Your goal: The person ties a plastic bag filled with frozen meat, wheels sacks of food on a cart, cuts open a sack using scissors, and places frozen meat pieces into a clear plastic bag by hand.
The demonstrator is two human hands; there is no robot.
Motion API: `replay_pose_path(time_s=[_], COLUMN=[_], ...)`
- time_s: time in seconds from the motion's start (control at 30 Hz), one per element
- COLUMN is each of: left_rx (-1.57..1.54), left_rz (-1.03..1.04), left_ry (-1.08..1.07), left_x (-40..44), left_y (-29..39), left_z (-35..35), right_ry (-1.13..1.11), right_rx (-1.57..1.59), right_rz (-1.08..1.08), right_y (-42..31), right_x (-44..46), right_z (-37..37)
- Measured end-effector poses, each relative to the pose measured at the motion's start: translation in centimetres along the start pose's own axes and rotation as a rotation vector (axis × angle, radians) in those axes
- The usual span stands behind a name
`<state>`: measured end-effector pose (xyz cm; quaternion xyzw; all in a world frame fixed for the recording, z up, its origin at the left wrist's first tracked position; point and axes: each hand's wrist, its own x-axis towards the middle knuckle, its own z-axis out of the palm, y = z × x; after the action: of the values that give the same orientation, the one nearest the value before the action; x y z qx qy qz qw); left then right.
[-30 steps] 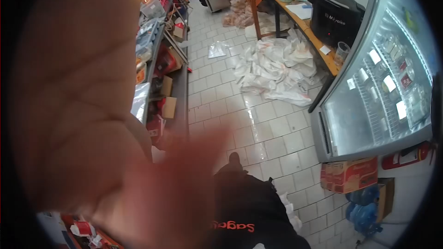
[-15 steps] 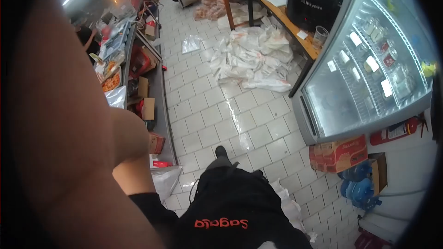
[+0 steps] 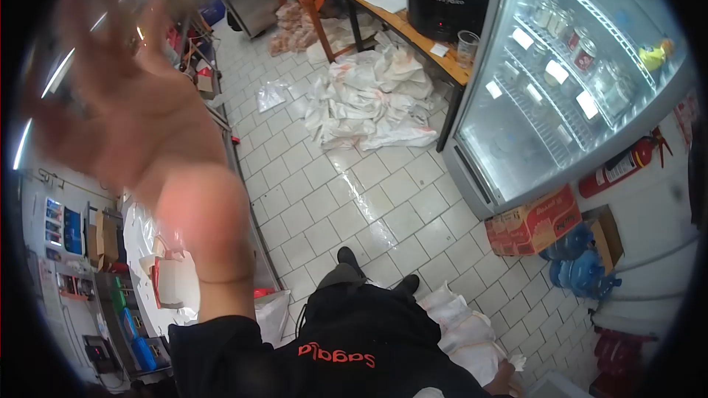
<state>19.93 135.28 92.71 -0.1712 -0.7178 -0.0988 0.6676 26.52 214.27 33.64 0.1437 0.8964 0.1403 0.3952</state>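
Observation:
My left hand [image 3: 140,110] is raised close to the camera on the left, its spread fingers blurred and nothing seen in them. The forearm comes out of a black sleeve. At the bottom right, my right hand [image 3: 503,380] shows only in part, closed on the gathered edge of a white sack [image 3: 453,317]. The sack hangs along the right side of my black apron [image 3: 369,317], and its lower end is hard to make out against the floor.
Crumpled white sacks [image 3: 376,99] lie on the tiled floor [image 3: 324,199] ahead. A glass-door fridge [image 3: 472,177] stands at right, beside a red carton [image 3: 535,221], blue water bottles [image 3: 582,273] and a fire extinguisher [image 3: 619,169]. A wooden table [image 3: 413,26] holds a black cooker [image 3: 446,0].
My left arm, which filled the left side, has drawn back so that the open hand shows. The view has turned, and my right hand has come into sight at the bottom.

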Motion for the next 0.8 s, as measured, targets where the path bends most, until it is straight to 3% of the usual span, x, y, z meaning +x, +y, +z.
replay_pose_path(time_s=[0.07, 0.17, 0.23, 0.3, 0.37, 0.43, 0.5, 0.57, 0.63, 0.77, 0.8], left_rx=[-0.164, 0.094, 0.255, 0.351, 0.467, 0.457, 0.637, 0.5, 0.541, 0.301, 0.194], left_rz=[-0.378, -0.999, -1.267, -1.61, -1.823, -2.286, -2.441, -2.719, -2.824, -2.904, -2.501], left_ry=[0.015, -0.261, -0.409, -0.501, -0.63, -0.467, -0.574, -0.632, -0.67, -0.456, -1.097], left_x=[-5.7, -19.3, -31.4, -41.6, -51.8, -62.7, -69.4, -68.6, -69.3, -72.1, -75.3], left_y=[-2.6, -4.5, -4.5, -1.8, 1.5, 6.6, 11.7, 13.7, 14.0, 7.0, 4.7], left_z=[-0.7, -3.5, -6.5, -10.4, -15.4, -21.5, -26.5, -28.4, -29.2, -28.6, -29.6], right_ry=[-0.008, -0.021, -0.024, -0.018, -0.009, 0.006, 0.025, 0.052, 0.089, 0.177, 0.2], right_rx=[-0.003, -0.007, -0.02, -0.035, -0.051, -0.059, -0.062, -0.05, -0.031, 0.025, 0.034], right_rz=[0.011, 0.022, 0.021, 0.019, 0.006, -0.004, -0.027, -0.049, -0.083, -0.153, -0.169], right_y=[-0.1, -0.1, -0.7, -2.0, -3.8, -6.2, -9.2, -14.1, -20.3, -34.7, -38.4], right_x=[-0.8, -2.8, -4.9, -7.0, -8.5, -10.0, -10.8, -12.3, -14.2, -17.7, -18.4], right_z=[0.3, 0.5, -0.3, -1.7, -3.4, -5.2, -6.9, -9.6, -12.8, -19.7, -21.3])
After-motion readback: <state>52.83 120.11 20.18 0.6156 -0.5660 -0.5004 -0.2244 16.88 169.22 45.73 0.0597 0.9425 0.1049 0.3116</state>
